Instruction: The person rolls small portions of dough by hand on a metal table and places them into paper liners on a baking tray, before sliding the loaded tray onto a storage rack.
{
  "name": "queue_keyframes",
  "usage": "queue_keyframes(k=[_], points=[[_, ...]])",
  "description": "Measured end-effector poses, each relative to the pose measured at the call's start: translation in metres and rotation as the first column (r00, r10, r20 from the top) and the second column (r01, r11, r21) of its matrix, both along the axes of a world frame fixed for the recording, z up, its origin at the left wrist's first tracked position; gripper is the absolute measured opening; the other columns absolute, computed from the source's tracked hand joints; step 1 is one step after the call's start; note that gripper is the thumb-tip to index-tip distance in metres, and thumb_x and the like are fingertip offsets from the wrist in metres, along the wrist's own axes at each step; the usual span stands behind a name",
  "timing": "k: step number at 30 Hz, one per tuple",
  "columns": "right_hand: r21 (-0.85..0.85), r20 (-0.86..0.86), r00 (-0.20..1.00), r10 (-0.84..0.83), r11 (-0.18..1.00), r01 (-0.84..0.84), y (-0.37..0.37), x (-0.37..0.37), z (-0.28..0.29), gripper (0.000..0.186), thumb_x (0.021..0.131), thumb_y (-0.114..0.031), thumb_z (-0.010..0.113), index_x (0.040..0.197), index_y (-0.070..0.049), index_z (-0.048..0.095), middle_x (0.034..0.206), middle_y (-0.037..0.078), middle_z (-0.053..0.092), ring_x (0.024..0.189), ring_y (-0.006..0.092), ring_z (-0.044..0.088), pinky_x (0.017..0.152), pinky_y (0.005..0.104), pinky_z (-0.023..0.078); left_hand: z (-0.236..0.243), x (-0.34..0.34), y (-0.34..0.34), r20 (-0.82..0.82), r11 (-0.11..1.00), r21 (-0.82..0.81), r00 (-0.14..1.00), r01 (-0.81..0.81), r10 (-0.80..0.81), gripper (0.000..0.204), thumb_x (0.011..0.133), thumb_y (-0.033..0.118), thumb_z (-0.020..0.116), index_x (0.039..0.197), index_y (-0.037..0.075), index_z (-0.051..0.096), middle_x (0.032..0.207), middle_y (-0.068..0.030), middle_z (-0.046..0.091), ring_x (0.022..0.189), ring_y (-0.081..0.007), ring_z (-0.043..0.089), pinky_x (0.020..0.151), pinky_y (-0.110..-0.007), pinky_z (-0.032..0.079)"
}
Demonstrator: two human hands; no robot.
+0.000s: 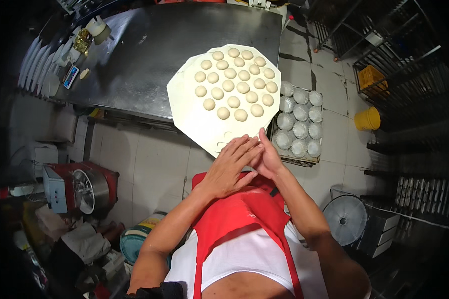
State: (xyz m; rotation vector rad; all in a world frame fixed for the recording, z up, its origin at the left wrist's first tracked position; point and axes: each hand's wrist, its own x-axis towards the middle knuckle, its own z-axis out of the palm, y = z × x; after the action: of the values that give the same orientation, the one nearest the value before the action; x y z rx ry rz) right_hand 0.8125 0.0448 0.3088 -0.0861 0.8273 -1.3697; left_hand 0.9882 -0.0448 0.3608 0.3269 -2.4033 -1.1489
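My left hand (229,168) lies across my right hand (269,158), close to my red apron (234,217). The left fingers are stretched out and rest over the right palm. On the right hand a raised digit shows, while the other fingers are partly covered by the left. Whether anything lies between the palms is hidden. Just beyond them is the near end of a white many-sided board (194,112) with slots cut in it. Several round, pale dough balls (243,87) sit on it, apart from one another, toward its far side.
The board lies on a dark metal table (134,65) and overhangs its edge. Right of it stands a tray (304,161) of fluted clear cups (300,130). A yellow bucket (367,119), racks (409,65) and a round fan (345,219) are rightward; a red mixer (102,187) is left.
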Motion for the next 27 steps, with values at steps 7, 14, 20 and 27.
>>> queue_keyframes(k=[7, 14, 20, 27], points=[[0.013, -0.467, 0.861, 0.200, 0.975, -0.220, -0.042, -0.088, 0.002, 0.033, 0.110, -0.022, 0.060, 0.134, 0.000, 0.063, 0.117, 0.012, 0.075, 0.093, 0.0155, 0.072, 0.082, 0.0287, 0.059, -0.069, -0.027, -0.045, 0.330, 0.944, 0.141, 0.913, -0.297, 0.238, 0.058, 0.097, 0.015, 0.069, 0.153, 0.006, 0.053, 0.139, -0.0216, 0.065, 0.125, -0.0416, 0.064, 0.105, -0.049, 0.052], [0.118, -0.717, 0.686, -0.121, 0.950, 0.291, -0.076, -0.200, -0.029, 0.026, 0.102, -0.012, 0.067, 0.127, -0.004, 0.066, 0.093, -0.003, 0.067, 0.059, 0.0007, 0.044, 0.049, 0.0193, 0.035, -0.085, -0.160, -0.146, 0.115, 0.989, 0.000, 0.982, -0.149, 0.149, 0.032, 0.093, 0.016, 0.067, 0.122, 0.001, 0.068, 0.114, -0.0196, 0.068, 0.111, -0.0391, 0.064, 0.098, -0.049, 0.052], [0.153, -0.782, 0.619, -0.069, 0.942, 0.299, -0.125, -0.193, -0.018, 0.027, 0.106, -0.016, 0.068, 0.129, -0.003, 0.065, 0.090, -0.003, 0.065, 0.056, 0.0004, 0.042, 0.046, 0.0203, 0.032, -0.105, -0.208, -0.169, 0.115, 0.995, 0.004, 0.988, -0.100, 0.099, 0.036, 0.089, 0.011, 0.065, 0.123, -0.001, 0.066, 0.114, -0.0204, 0.066, 0.108, -0.0406, 0.062, 0.098, -0.051, 0.049], [0.224, -0.797, 0.602, 0.035, 0.944, 0.242, -0.130, -0.220, -0.042, 0.026, 0.104, -0.015, 0.067, 0.128, -0.004, 0.065, 0.097, -0.001, 0.071, 0.055, 0.0009, 0.043, 0.046, 0.0201, 0.033, -0.114, -0.202, -0.194, -0.051, 0.978, 0.104, 0.981, -0.180, 0.186, 0.031, 0.089, 0.007, 0.063, 0.120, 0.004, 0.068, 0.118, -0.0130, 0.067, 0.115, -0.0345, 0.062, 0.100, -0.048, 0.050]])
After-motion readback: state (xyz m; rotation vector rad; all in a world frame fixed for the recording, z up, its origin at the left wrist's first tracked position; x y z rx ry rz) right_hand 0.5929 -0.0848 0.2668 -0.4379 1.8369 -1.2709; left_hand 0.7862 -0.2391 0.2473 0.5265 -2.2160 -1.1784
